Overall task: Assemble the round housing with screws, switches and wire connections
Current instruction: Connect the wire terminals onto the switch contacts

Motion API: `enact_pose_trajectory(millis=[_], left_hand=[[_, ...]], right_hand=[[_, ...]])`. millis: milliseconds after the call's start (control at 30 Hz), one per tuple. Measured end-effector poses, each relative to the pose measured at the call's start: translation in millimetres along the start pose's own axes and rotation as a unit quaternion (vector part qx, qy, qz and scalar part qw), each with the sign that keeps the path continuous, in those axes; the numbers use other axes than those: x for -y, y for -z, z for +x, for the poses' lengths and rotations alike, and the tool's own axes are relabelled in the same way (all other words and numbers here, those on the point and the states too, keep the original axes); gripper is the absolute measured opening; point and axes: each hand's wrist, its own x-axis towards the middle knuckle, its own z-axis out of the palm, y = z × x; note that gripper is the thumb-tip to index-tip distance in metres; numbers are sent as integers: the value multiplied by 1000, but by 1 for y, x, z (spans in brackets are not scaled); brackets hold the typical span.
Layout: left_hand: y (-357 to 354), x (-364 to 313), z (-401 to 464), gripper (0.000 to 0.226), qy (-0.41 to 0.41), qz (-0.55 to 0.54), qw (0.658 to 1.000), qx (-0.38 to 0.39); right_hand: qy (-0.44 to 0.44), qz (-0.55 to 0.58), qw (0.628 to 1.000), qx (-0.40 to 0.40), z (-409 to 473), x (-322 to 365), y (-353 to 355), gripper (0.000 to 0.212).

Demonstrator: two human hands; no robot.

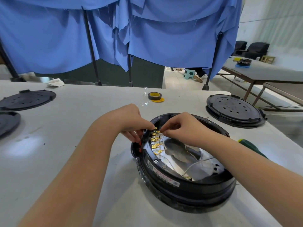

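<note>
Sitting on the grey table (82,161), near the front edge: round black plastic housing (185,192). Left hand (129,122) bracing the black switch block (144,138) at the rim, fingers curled round it; right hand (183,126) pinching a thin white wire's brass spade connector (158,131). Likely light, bendable, needing holding by the crimp, not the wire.

Both hands crowd housing's (183,185) left rim; screwdriver (250,145) lies just right; tape roll (155,96) beyond; bare tabletop (82,112) left.
</note>
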Motion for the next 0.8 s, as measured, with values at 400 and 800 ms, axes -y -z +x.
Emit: enact_pose_trajectory(millis=[400,800], left_hand=[[-2,-2,1,27,-16,40,999,-20],[-2,-2,2,28,-26,44,999,-17]], right_hand=[[-8,12,1000,5,1,0,-1,16],[-16,21,1000,7,1,2,-1,15]])
